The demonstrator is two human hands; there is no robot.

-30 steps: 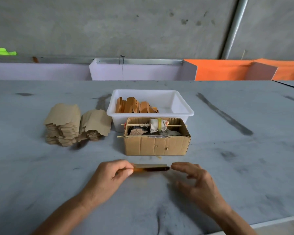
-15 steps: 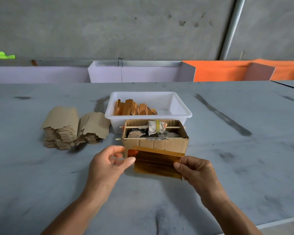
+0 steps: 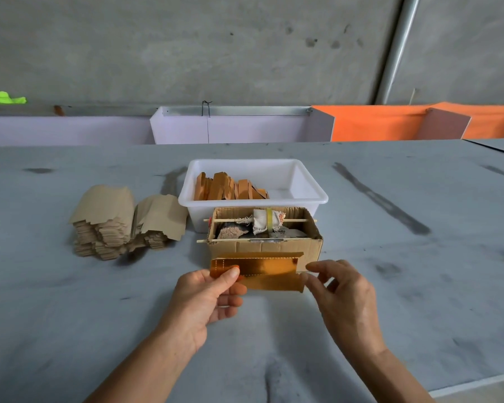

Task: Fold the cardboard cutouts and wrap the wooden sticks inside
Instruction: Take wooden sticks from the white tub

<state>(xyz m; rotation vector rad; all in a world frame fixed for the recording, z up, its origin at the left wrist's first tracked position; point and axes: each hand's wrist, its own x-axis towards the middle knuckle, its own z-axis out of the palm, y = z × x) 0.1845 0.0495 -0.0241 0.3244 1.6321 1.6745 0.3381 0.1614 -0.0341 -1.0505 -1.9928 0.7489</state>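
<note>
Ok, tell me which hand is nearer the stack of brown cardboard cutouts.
Left. The left hand is in front and to the right of the stack; the right hand is farther right.

Cutout (image 3: 262, 269) hides box (image 3: 309, 248) front — partly.

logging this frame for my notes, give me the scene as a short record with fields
held item: shiny gold-orange cardboard cutout, partly folded
left hand: pinches cutout's left end
right hand: fingertips at cutout's right edge
behind cutout: open brown cardboard box
further back: white plastic tub with orange pieces
left of tub: stack of tan cardboard cutouts
</note>
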